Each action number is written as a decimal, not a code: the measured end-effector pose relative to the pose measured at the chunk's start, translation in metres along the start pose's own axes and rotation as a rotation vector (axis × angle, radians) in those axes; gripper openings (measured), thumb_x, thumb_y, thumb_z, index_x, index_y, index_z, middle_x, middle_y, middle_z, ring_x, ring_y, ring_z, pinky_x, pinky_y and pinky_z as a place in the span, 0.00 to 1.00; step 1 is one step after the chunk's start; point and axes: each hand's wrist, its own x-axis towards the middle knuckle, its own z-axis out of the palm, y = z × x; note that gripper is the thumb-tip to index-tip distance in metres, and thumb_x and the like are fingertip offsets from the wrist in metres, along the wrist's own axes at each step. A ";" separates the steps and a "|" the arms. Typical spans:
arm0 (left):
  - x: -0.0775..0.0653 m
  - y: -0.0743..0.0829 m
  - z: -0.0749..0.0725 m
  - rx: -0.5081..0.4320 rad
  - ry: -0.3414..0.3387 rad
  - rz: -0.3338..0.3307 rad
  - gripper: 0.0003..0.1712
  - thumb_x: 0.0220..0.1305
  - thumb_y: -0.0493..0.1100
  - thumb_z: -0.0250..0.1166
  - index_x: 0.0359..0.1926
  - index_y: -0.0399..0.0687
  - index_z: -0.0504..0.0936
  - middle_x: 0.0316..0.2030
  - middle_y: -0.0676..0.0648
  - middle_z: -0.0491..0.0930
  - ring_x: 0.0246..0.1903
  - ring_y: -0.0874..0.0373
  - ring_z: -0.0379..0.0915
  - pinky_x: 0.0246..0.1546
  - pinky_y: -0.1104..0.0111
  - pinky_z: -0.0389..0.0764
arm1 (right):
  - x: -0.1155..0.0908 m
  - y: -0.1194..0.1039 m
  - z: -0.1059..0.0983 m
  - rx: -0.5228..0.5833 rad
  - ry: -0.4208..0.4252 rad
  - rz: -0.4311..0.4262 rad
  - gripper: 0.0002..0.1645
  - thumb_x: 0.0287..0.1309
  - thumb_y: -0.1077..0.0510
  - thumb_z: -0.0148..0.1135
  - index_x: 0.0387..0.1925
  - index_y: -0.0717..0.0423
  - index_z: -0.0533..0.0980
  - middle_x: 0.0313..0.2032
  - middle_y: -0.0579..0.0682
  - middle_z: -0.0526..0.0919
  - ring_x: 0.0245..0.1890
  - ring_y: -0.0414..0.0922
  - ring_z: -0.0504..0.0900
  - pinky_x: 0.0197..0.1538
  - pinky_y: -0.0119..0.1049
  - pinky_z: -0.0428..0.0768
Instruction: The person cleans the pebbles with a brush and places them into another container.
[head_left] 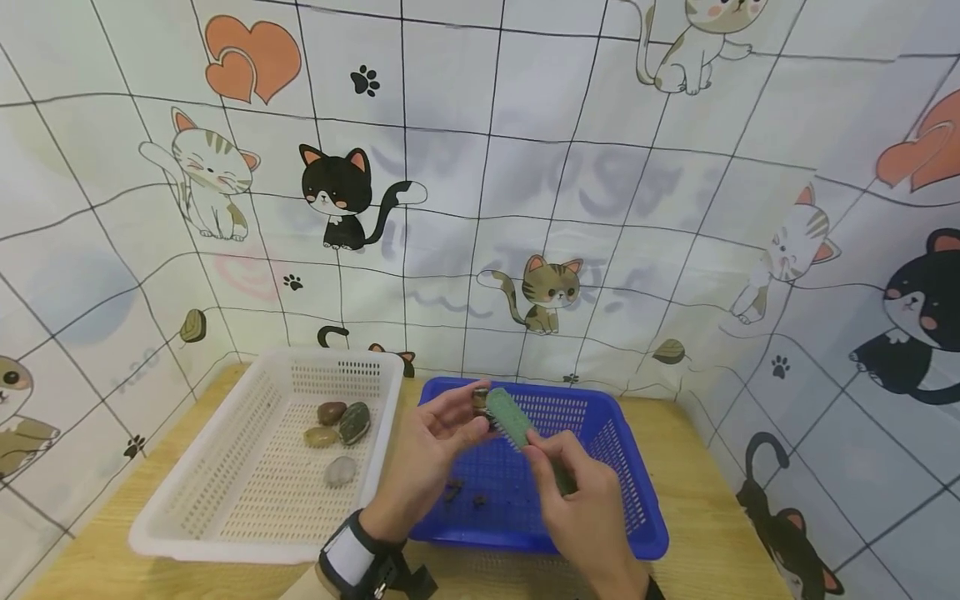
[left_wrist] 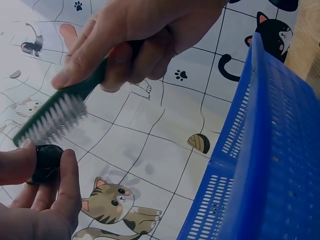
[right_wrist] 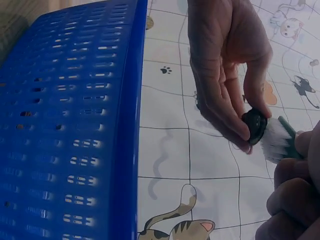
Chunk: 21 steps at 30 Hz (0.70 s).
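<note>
My left hand (head_left: 427, 462) pinches a dark, shiny stone (left_wrist: 46, 167) between thumb and fingertips above the blue basket (head_left: 628, 433). In my right hand (head_left: 588, 504) is a green brush (head_left: 512, 418) with white bristles (right_wrist: 275, 141), gripped by its handle. The bristles face the stone and lie right at its edge in the right wrist view. Some small dark bits (head_left: 452, 490) lie on the floor of the blue basket. Part of the stone is hidden by the fingers in each view.
Left of the blue basket stands a white basket (head_left: 247, 550) holding a green-black stone (head_left: 355, 422), a reddish-brown one (head_left: 331, 412), a tan one (head_left: 321, 437) and a pale grey one (head_left: 341, 472). Both baskets rest on a wooden table (head_left: 705, 517) before a cat-patterned sheet (head_left: 450, 167).
</note>
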 end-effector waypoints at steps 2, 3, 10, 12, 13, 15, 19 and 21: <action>0.000 -0.002 0.001 0.014 -0.001 -0.039 0.28 0.66 0.35 0.68 0.66 0.40 0.74 0.55 0.36 0.80 0.53 0.43 0.79 0.55 0.52 0.80 | 0.001 -0.001 0.001 0.002 0.003 -0.014 0.09 0.58 0.72 0.67 0.35 0.58 0.79 0.32 0.47 0.86 0.16 0.31 0.70 0.15 0.17 0.60; 0.000 -0.003 0.002 0.019 -0.004 -0.055 0.28 0.66 0.35 0.68 0.66 0.40 0.74 0.55 0.37 0.81 0.52 0.43 0.79 0.55 0.52 0.80 | 0.001 -0.002 0.001 -0.002 0.007 -0.020 0.09 0.57 0.72 0.68 0.35 0.58 0.79 0.31 0.46 0.86 0.16 0.31 0.68 0.15 0.17 0.59; -0.003 -0.004 0.006 -0.031 -0.038 -0.111 0.28 0.66 0.34 0.68 0.65 0.40 0.74 0.54 0.34 0.80 0.51 0.40 0.80 0.55 0.51 0.79 | 0.002 0.002 0.000 -0.058 0.043 -0.008 0.11 0.56 0.73 0.68 0.33 0.57 0.77 0.34 0.49 0.87 0.19 0.34 0.76 0.17 0.17 0.59; -0.003 -0.004 0.005 -0.066 -0.032 -0.111 0.28 0.66 0.33 0.67 0.66 0.39 0.73 0.55 0.33 0.79 0.52 0.40 0.79 0.56 0.50 0.79 | 0.001 0.003 0.000 -0.057 0.044 -0.002 0.11 0.56 0.74 0.68 0.33 0.57 0.77 0.35 0.50 0.88 0.24 0.38 0.82 0.17 0.18 0.63; -0.003 -0.004 0.005 -0.084 -0.027 -0.107 0.27 0.67 0.33 0.67 0.66 0.39 0.73 0.56 0.33 0.78 0.54 0.40 0.78 0.56 0.50 0.78 | 0.000 0.004 0.000 -0.058 0.044 0.003 0.10 0.56 0.73 0.68 0.33 0.57 0.77 0.36 0.51 0.88 0.25 0.38 0.82 0.17 0.19 0.63; -0.002 -0.003 0.004 -0.108 -0.012 -0.092 0.27 0.68 0.33 0.66 0.66 0.38 0.73 0.58 0.33 0.77 0.56 0.40 0.76 0.57 0.50 0.78 | -0.001 0.004 0.000 -0.050 0.036 0.013 0.09 0.58 0.72 0.67 0.34 0.58 0.77 0.37 0.50 0.88 0.29 0.40 0.85 0.17 0.20 0.65; 0.000 -0.002 0.000 -0.133 0.023 -0.083 0.26 0.69 0.34 0.65 0.66 0.37 0.73 0.60 0.34 0.76 0.59 0.42 0.74 0.57 0.51 0.77 | -0.002 0.003 0.004 -0.031 0.014 0.030 0.06 0.61 0.69 0.67 0.34 0.58 0.78 0.37 0.50 0.88 0.20 0.35 0.76 0.17 0.18 0.61; 0.000 -0.003 -0.001 -0.128 0.035 -0.095 0.26 0.68 0.35 0.66 0.65 0.38 0.74 0.59 0.34 0.77 0.59 0.42 0.74 0.57 0.52 0.77 | -0.004 0.002 0.005 -0.024 0.007 0.039 0.07 0.61 0.70 0.67 0.35 0.57 0.77 0.37 0.51 0.88 0.18 0.34 0.73 0.16 0.18 0.60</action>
